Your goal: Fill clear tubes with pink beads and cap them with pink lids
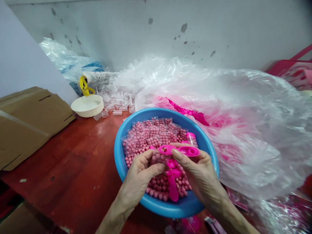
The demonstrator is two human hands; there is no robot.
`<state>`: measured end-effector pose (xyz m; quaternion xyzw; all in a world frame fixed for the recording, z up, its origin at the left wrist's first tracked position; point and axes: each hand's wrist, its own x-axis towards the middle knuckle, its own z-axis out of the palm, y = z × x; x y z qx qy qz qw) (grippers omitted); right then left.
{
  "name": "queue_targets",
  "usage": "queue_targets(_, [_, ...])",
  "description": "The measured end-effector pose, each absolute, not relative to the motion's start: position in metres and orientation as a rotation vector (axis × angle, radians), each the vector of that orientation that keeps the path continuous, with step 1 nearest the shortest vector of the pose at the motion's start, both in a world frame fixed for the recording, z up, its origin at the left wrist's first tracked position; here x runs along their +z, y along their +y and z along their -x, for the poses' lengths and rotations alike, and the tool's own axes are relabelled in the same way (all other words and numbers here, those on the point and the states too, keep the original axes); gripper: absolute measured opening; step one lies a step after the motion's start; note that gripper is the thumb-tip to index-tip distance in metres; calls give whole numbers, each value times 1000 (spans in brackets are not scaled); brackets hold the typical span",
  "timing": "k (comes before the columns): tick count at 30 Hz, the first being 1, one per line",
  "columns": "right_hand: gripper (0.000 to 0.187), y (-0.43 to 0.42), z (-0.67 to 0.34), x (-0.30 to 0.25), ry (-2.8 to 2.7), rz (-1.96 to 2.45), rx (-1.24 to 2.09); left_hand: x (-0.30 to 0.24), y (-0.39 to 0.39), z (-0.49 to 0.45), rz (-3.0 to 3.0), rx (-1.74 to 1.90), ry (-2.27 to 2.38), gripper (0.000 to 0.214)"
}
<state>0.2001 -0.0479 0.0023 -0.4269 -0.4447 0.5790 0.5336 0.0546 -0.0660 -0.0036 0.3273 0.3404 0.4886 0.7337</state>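
Over a blue basin (118,152) my two hands come close together. My left hand (141,177) pinches a small clear container (158,158) filled with pink beads. Between the thumb and fingers of my right hand (201,170) is a bright pink plastic cap piece (188,151) with a ring at one end; it sits just above and beside the container. Below them, more pink plastic pieces (173,188) lie on loose pink beads (158,193). Several clear bead-filled containers (154,141) rest at the basin's far side, one of them with a pink cap (191,136).
A large clear plastic bag (255,130) with pink pieces spreads to the right. Behind the basin lie many clear empty containers (119,99). A white round dish (87,106), yellow tape (85,86) and a cardboard box (34,123) stand left on the red table (90,156).
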Motion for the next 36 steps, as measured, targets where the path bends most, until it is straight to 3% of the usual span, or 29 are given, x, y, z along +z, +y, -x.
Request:
queue_targets(9, [8, -56, -201, 12, -1196, 1067, 1209, -2, -77, -65, -733, 1104, 821, 13])
queue_targets(15, [15, -59, -210, 16, -1180, 1110, 1397, -2, -85, -64, -916, 1071, 920, 7])
queue_targets(20, [17, -63, -212, 24, -1357, 1156, 1364, 1, -93, -63, -1104, 1043, 1109, 11])
queue_targets(22, [20, -64, -212, 25, -1520, 1153, 1195, 2, -94, -64, -1053, 1026, 1063, 14])
queue_targets(26, [10, -64, -212, 20, -1832, 1033, 447, -1, -90, -66, -827, 1029, 884, 22])
queue_targets(28, [22, -63, -213, 16, -1939, 942, 202, -2, -88, -65, -763, 1037, 869, 24])
queue_targets(36, [41, -67, -228, 2, -2183, 776, -64, 1, -93, -59, -802, 1008, 884, 21])
